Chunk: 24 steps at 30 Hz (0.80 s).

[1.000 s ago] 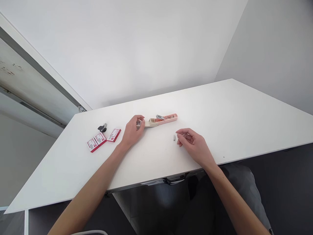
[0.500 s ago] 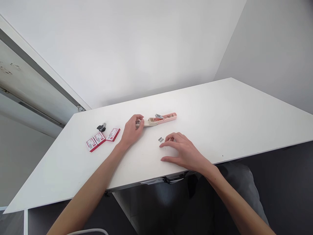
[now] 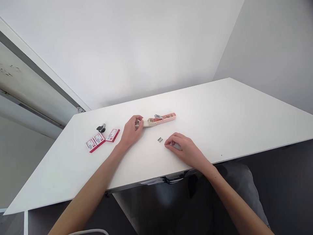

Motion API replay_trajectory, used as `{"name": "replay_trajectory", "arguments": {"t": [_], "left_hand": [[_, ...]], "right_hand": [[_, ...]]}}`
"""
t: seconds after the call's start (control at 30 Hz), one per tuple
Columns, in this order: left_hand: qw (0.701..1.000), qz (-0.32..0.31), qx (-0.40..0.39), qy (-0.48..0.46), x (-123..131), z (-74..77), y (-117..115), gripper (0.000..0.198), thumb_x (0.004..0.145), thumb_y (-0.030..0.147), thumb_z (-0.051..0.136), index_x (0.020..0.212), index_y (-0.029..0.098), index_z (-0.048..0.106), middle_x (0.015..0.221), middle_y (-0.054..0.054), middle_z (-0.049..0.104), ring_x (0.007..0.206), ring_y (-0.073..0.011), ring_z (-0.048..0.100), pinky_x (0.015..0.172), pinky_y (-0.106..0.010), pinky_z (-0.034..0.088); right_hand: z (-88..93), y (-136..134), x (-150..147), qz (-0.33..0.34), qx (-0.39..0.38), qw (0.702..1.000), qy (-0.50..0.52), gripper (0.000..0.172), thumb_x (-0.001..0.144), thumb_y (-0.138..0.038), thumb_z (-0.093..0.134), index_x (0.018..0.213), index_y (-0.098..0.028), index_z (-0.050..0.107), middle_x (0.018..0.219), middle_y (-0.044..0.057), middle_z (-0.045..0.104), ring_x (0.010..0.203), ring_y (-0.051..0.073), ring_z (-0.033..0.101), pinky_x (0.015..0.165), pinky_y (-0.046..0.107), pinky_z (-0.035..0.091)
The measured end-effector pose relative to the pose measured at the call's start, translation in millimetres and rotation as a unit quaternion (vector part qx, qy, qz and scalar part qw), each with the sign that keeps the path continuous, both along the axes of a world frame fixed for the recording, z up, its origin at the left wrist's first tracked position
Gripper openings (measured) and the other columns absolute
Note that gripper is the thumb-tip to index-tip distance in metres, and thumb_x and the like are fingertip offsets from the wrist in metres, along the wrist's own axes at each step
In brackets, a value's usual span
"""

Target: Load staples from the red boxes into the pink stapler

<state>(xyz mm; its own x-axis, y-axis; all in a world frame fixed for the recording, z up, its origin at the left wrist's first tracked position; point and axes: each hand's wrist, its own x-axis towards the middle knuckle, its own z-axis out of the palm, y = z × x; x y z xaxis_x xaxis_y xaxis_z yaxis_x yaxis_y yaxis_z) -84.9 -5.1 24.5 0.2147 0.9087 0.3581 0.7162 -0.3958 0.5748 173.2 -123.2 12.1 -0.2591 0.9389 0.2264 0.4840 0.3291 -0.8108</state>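
Observation:
My left hand (image 3: 132, 130) rests on the table with its fingers curled round the left end of a long hinged case. The case's cream part (image 3: 149, 122) joins an opened-out pink tray (image 3: 171, 116), which holds several small reddish and metallic bits. A silver metal piece (image 3: 158, 116) lies across the tray's near end. Over the tabletop, my right hand (image 3: 183, 147) has thumb and fingertips pinched together; whatever is between them is too small to make out. Just left of those fingertips sits a short grey strip of staples (image 3: 160, 139).
Three small red-and-white boxes (image 3: 112, 135) lie on the white table (image 3: 220, 117), left of my left arm. Behind them is a black and silver staple remover (image 3: 101, 127). A wall (image 3: 146, 49) stands along the table's far edge, and a black handle (image 3: 173, 179) sits under the near edge.
My right hand's thumb and fingers have closed from a spread pose into a pinch, slightly right of the staple strip. My left hand stays on the case.

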Motion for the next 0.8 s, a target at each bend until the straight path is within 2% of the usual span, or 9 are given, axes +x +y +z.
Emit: {"name": "replay_trajectory", "arguments": {"t": [0.23, 0.3, 0.4, 0.5, 0.67, 0.8], "left_hand": [[1.0, 0.002, -0.003, 0.003, 0, 1.1, -1, 0.024, 0.102, 0.041, 0.052, 0.116, 0.024, 0.06, 0.118, -0.006, 0.072, 0.101, -0.021, 0.068, 0.07, -0.032, 0.052], [1.0, 0.001, -0.004, 0.004, 1, 1.4, -1, 0.025, 0.102, 0.042, 0.051, 0.116, 0.024, 0.06, 0.118, -0.006, 0.072, 0.102, -0.0213, 0.068, 0.07, -0.032, 0.053], [1.0, 0.001, -0.004, 0.005, 1, 1.9, -2, 0.026, 0.102, 0.043, 0.051, 0.117, 0.024, 0.061, 0.118, -0.006, 0.072, 0.104, -0.022, 0.068, 0.069, -0.032, 0.052], [1.0, -0.002, -0.001, 0.006, 2, 2.2, -2, 0.025, 0.102, 0.042, 0.051, 0.116, 0.024, 0.061, 0.119, -0.007, 0.072, 0.105, -0.0223, 0.068, 0.071, -0.032, 0.053], [1.0, -0.002, -0.004, 0.006, 2, 1.8, -3, 0.025, 0.102, 0.042, 0.051, 0.116, 0.024, 0.06, 0.12, -0.007, 0.072, 0.106, -0.0227, 0.068, 0.075, -0.034, 0.055], [1.0, -0.004, -0.002, 0.008, 1, 1.4, -2, 0.025, 0.102, 0.042, 0.05, 0.116, 0.024, 0.06, 0.119, -0.007, 0.072, 0.106, -0.0224, 0.068, 0.078, -0.034, 0.056]], "right_hand": [[0.4, 1, 3, -0.026, -0.018, 0.999, 0.03, 0.012, 0.102, -0.031, 0.058, 0.099, -0.027, 0.069, 0.103, 0.002, 0.07, 0.092, 0.019, 0.064, 0.075, 0.032, 0.052], [0.2, 1, 3, -0.034, -0.014, 0.999, 0.022, 0.012, 0.102, -0.031, 0.059, 0.107, -0.028, 0.07, 0.105, 0.002, 0.069, 0.094, 0.019, 0.064, 0.078, 0.033, 0.053], [-1.1, 2, -2, -0.032, 0.002, 0.999, -0.024, 0.027, 0.102, -0.029, 0.06, 0.127, -0.031, 0.068, 0.11, 0.003, 0.066, 0.099, 0.021, 0.065, 0.085, 0.036, 0.054], [-3.5, 7, -13, -0.045, 0.032, 0.994, -0.09, 0.035, 0.101, -0.03, 0.063, 0.136, -0.034, 0.067, 0.113, 0.006, 0.065, 0.101, 0.024, 0.065, 0.087, 0.04, 0.054], [-6.4, 15, -28, -0.081, 0.053, 0.987, -0.129, 0.018, 0.102, -0.033, 0.062, 0.114, -0.03, 0.075, 0.109, 0.006, 0.066, 0.094, 0.023, 0.065, 0.078, 0.038, 0.052], [-4.0, 15, -27, -0.073, 0.042, 0.991, -0.101, 0.013, 0.102, -0.031, 0.061, 0.105, -0.027, 0.073, 0.108, 0.006, 0.067, 0.097, 0.023, 0.065, 0.081, 0.037, 0.051]]}}
